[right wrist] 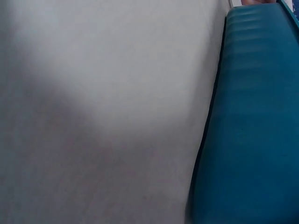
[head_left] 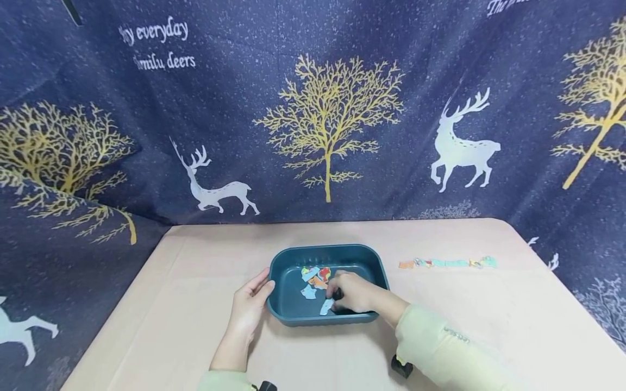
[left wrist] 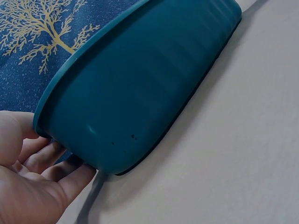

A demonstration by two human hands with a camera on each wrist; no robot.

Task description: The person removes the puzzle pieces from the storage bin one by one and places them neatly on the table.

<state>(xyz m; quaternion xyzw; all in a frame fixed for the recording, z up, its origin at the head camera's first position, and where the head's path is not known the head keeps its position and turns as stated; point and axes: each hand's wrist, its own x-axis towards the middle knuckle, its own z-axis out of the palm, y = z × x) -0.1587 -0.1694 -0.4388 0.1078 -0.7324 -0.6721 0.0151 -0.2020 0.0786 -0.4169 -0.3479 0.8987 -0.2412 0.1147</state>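
On the table stands a dark teal rectangular basin [head_left: 329,320] with rounded corners and a raised rim. My left hand [head_left: 249,304] grips its left end, thumb at the rim and fingers against the outer wall, as the left wrist view shows. Inside the basin, my right hand [head_left: 357,293] has curled fingers around a small black object [head_left: 337,294], its kind mostly hidden. A pale blue paper scrap [head_left: 326,307] lies right at those fingertips. Several other torn scraps, such as a blue one [head_left: 308,293] and an orange one [head_left: 319,283], lie on the basin floor.
Right of the basin, a row of torn colored paper scraps [head_left: 450,263] lies on the pale tabletop [head_left: 489,315]. A dark blue cloth [head_left: 391,163] printed with trees and deer hangs behind the table.
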